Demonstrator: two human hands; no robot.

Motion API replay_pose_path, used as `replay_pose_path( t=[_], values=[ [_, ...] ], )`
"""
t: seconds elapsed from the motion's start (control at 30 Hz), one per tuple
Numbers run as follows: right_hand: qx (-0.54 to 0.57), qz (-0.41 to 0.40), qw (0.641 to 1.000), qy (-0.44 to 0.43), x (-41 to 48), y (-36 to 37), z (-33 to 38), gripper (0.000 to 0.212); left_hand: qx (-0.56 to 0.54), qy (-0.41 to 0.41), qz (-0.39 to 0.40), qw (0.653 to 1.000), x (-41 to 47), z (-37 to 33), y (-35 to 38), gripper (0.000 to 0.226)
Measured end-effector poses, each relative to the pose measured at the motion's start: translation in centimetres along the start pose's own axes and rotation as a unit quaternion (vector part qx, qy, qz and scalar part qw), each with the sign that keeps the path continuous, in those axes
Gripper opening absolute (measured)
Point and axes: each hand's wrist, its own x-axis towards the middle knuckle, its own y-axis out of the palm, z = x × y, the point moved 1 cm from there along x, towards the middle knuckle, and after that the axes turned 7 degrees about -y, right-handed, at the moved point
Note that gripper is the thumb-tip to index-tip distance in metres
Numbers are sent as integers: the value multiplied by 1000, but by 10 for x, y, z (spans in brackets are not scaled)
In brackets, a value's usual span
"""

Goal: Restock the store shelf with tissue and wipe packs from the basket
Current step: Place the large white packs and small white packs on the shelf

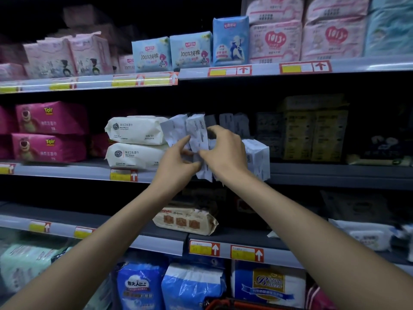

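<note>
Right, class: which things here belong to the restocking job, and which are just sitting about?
In the job: left hand, right hand, small white packs they grip, middle shelf, red basket.
Just there: pink bear packs, cream wipe packs, blue top-shelf packs, beige pack below.

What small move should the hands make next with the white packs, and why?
Probably push the white packs deeper onto the middle shelf, into the gap right of the stacked cream wipe packs. The left hand and the right hand both grip them at the shelf's front edge, and some hang tilted over it, not yet standing.
</note>
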Motion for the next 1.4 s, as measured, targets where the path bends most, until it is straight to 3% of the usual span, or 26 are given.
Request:
replay_pose_path(
  t=[0.17, 0.27, 0.43, 0.57, 1.0, 1.17, 1.3, 1.4],
  values=[
    [-55, 51, 997, -22, -23, -32, -6, 83, 44, 30, -4, 999, -24, -6, -8, 69],
    [-115, 104, 988, -14, -42, -57, -9, 103, 133, 61, -10, 989, -40, -7, -12, 74],
    [-182, 163, 970, -10, -75, -92, -25, 127, 351, 100, -11, 931, -67, -7, -13, 95],
    [-215, 201, 956, 3, -103, -114, -46, 136, 411, 124, 24, 903, -93, -7, -2, 102],
    [-199, 357, 909, 85, -266, -131, -151, 129, 374, 152, 164, 900, -195, 72, 96, 93],
    [-210, 471, 847, 130, -330, -99, -206, 122, 366, 76, 271, 887, -239, 130, 156, 94],
    [-221, 575, 776, 135, -375, -69, -241, 114, 398, 16, 382, 834, -270, 179, 207, 96],
    [-211, 640, 726, 135, -402, -53, -261, 110, 359, -85, 466, 804, -296, 216, 244, 86]
  ],
)
